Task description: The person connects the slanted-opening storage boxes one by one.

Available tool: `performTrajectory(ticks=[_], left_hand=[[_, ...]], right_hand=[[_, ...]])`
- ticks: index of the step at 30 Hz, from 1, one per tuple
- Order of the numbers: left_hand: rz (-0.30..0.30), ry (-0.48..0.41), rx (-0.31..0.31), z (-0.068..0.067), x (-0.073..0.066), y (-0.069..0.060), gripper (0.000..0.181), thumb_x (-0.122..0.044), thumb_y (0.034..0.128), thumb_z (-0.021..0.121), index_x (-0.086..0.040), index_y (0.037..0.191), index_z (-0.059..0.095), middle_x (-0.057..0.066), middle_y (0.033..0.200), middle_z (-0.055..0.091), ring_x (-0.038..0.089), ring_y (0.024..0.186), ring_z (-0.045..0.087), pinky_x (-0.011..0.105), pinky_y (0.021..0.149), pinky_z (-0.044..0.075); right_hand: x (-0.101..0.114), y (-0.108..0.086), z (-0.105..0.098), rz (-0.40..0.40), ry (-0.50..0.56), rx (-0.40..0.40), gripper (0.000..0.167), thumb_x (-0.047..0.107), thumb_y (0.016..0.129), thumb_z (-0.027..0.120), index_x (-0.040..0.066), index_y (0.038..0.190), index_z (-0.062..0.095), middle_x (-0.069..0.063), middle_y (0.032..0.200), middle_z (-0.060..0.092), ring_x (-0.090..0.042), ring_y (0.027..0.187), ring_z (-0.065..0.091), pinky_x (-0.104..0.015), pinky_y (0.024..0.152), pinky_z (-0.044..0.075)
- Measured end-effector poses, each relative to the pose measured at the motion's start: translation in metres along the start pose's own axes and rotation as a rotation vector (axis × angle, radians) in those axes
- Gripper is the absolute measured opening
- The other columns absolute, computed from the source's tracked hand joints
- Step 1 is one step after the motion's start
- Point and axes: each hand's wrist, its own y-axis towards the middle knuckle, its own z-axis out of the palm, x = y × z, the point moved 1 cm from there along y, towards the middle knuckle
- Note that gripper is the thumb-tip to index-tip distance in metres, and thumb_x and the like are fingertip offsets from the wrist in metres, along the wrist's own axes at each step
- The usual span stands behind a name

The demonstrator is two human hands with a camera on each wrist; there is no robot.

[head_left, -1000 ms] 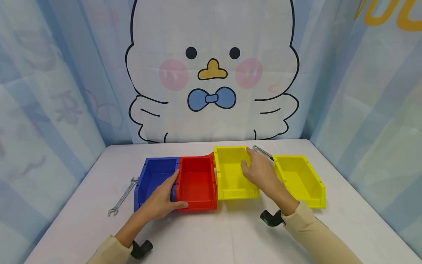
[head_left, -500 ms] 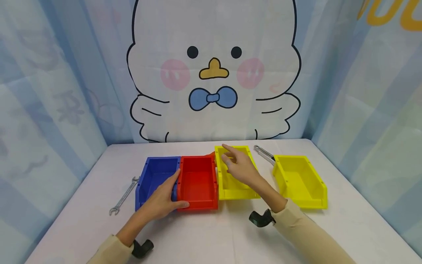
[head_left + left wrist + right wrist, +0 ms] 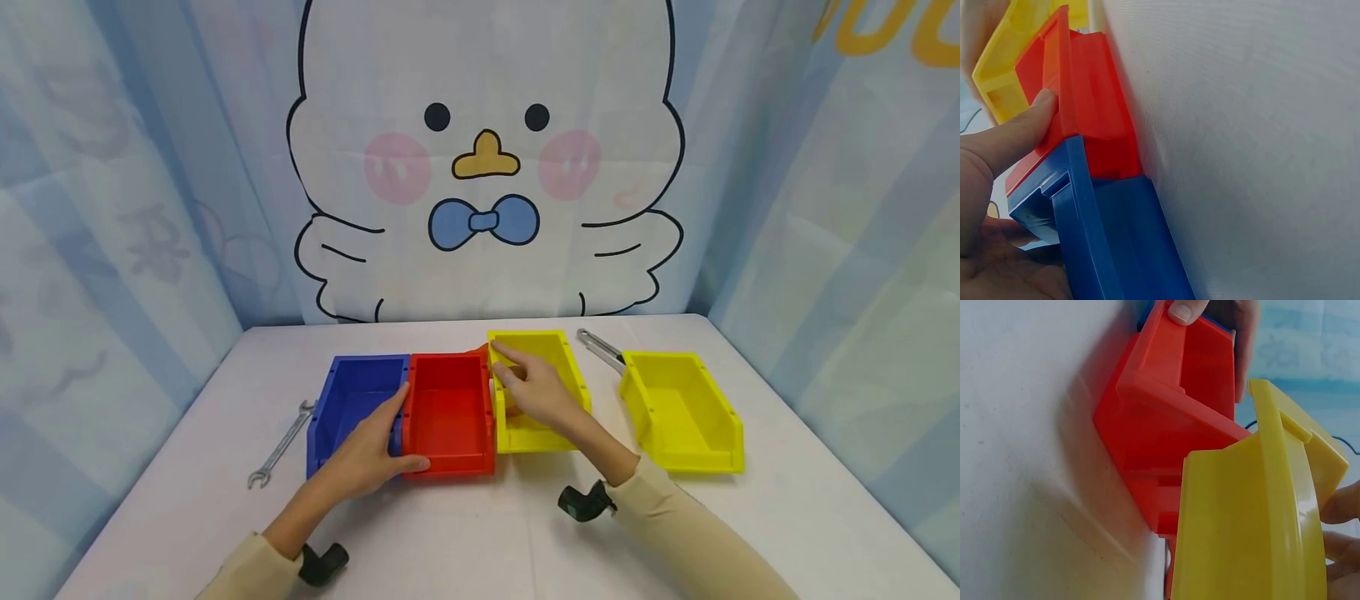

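Observation:
My left hand (image 3: 367, 456) holds the red bin (image 3: 450, 417), thumb on its front lip and fingers along its left wall. Beside that wall, the blue bin (image 3: 356, 408) stands under the same fingers, partly hidden by the hand. My right hand (image 3: 543, 390) reaches over the middle yellow bin (image 3: 558, 354), index finger at the left rim near the back corner and the other fingers bent inside. In the right wrist view this yellow bin (image 3: 1229, 519) sits beside the red bin (image 3: 1154, 437); only a few fingertips show at the right edge.
Another yellow bin (image 3: 682, 412) stands apart on the right. Behind it lies a metal tool (image 3: 600, 346) with a dark part, partly hidden. An open-ended wrench (image 3: 281, 446) lies left of the blue bin. An orange object (image 3: 477, 349) peeks out behind the red bin.
My right hand has shifted left from the middle yellow bin's right rim, across its opening, then down to the left rim. The left hand and the bins look unmoved.

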Motion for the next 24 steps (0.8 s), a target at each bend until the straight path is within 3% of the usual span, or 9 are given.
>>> performTrajectory(ticks=[12, 20, 24], left_hand=[[0.004, 0.003, -0.003, -0.0001, -0.0005, 0.0002, 0.115, -0.03, 0.086, 0.09, -0.009, 0.171, 0.015, 0.022, 0.174, 0.03, 0.048, 0.158, 0.035, 0.066, 0.118, 0.044], [-0.014, 0.016, -0.003, 0.0001, -0.0032, 0.0001, 0.114, -0.031, 0.0851, 0.09, -0.012, 0.171, 0.017, 0.021, 0.172, 0.033, 0.049, 0.156, 0.037, 0.068, 0.117, 0.044], [-0.016, 0.015, -0.005, -0.0005, -0.003, -0.0004, 0.114, -0.03, 0.0854, 0.09, -0.011, 0.171, 0.017, 0.021, 0.173, 0.033, 0.049, 0.156, 0.036, 0.068, 0.117, 0.044]], right_hand=[[-0.0014, -0.0007, 0.0005, -0.024, 0.004, 0.0, 0.052, 0.028, 0.112, 0.054, 0.025, 0.163, 0.044, -0.007, 0.164, 0.053, -0.027, 0.122, 0.066, -0.039, 0.101, 0.063], [-0.0043, -0.0004, 0.002, -0.079, -0.04, -0.015, 0.053, 0.03, 0.111, 0.054, 0.023, 0.163, 0.044, -0.007, 0.163, 0.053, -0.026, 0.12, 0.064, -0.049, 0.114, 0.055], [-0.0053, 0.0, 0.0027, -0.089, -0.042, -0.016, 0.053, 0.029, 0.111, 0.053, 0.021, 0.163, 0.044, -0.008, 0.163, 0.053, -0.027, 0.127, 0.065, -0.051, 0.116, 0.053]])
